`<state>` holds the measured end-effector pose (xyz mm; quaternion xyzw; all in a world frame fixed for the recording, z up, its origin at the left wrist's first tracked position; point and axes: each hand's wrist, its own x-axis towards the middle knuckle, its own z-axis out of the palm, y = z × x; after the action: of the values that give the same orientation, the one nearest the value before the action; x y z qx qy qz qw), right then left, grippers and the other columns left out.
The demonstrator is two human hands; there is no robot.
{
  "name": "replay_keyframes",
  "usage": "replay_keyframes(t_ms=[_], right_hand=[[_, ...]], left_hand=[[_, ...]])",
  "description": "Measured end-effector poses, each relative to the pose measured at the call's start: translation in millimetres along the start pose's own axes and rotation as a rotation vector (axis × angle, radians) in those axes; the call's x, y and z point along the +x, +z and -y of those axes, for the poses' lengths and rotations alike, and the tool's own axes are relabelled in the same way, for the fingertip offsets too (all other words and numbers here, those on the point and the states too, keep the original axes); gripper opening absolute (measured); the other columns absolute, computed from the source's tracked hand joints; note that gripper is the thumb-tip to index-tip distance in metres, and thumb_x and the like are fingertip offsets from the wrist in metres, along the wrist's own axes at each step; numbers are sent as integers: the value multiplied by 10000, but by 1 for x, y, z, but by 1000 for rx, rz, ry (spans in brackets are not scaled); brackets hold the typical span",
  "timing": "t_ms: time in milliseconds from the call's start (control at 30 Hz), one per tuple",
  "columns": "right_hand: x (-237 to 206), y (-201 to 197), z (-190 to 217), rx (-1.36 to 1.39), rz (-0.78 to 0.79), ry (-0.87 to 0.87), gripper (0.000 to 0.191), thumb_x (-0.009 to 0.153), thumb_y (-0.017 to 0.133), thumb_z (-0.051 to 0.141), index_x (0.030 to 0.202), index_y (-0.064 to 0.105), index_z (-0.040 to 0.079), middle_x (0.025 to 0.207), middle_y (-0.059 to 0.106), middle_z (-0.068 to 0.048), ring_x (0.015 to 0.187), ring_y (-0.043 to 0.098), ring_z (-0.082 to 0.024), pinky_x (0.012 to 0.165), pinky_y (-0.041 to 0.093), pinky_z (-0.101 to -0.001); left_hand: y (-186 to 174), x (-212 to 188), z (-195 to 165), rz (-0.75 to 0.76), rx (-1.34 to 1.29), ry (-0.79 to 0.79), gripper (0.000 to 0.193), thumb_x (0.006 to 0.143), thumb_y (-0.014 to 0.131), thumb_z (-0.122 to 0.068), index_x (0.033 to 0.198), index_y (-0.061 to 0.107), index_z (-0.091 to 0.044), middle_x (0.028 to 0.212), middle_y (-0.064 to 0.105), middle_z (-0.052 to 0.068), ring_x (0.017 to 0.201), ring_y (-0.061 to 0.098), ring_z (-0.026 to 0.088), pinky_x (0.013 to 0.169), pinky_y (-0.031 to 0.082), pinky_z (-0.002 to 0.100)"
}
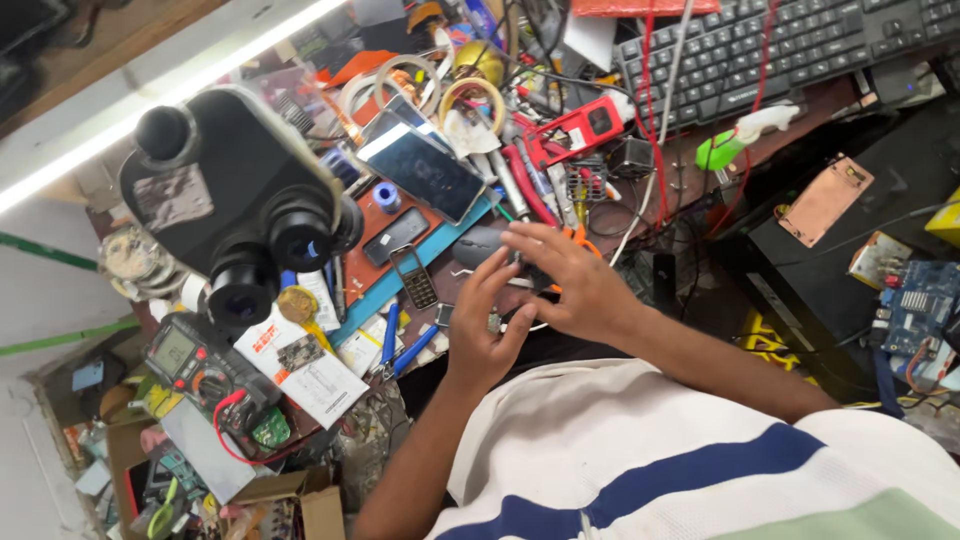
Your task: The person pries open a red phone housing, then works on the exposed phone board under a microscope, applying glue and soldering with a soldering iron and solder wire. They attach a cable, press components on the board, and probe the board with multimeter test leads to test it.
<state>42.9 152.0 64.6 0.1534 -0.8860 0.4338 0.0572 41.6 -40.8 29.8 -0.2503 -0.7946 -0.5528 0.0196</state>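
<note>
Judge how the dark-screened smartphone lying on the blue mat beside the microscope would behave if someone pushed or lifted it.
The flat, dark-screened smartphone would probably slide rather than roll or tip, since it lies flat on the blue mat. Its glossy glass face suggests it is stiff, somewhat slippery and liable to crack if dropped. Its thin slab shape suggests it is fairly light to lift.

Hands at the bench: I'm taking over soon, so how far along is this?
Done: nothing clearly finished; a keypad phone lies aside. In hand: left hand and right hand grip a small dark part, mostly hidden. Left: cannot tell.
</note>
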Motion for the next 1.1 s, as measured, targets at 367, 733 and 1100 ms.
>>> replay_keyframes(t_ms=[367,733,1100], right_hand=[[-42,-11,-41,366,48,-209,746,1105,412,529,1709,160,171,1784,134,-211,1667,217,-408,1355,220,-509],[-76,-51,-81,-29,-190,-19,650,1040,589,571,1600,413,292,1762,75,-234,1663,113,-456,1347,186,-595],[-92,-88,-87,-202,-350,23,481,987,731,500,1376,648,230,1586,454,-167,1476,422,-431,1203,382,-596]], left_hand=[[38,-20,-4,-5,-277,39,839,878,788,-511,1524,453,-95,1662,398,225,1471,455,358,1206,398,454],[101,44,-25,79,346,390,1018,863,743,-641,1642,286,-170,1692,133,285,1583,155,527,1298,196,675],[113,67,-49,406,478,340,878,903,710,-656,1551,371,-170,1591,403,236,1460,425,464,1208,340,636]])
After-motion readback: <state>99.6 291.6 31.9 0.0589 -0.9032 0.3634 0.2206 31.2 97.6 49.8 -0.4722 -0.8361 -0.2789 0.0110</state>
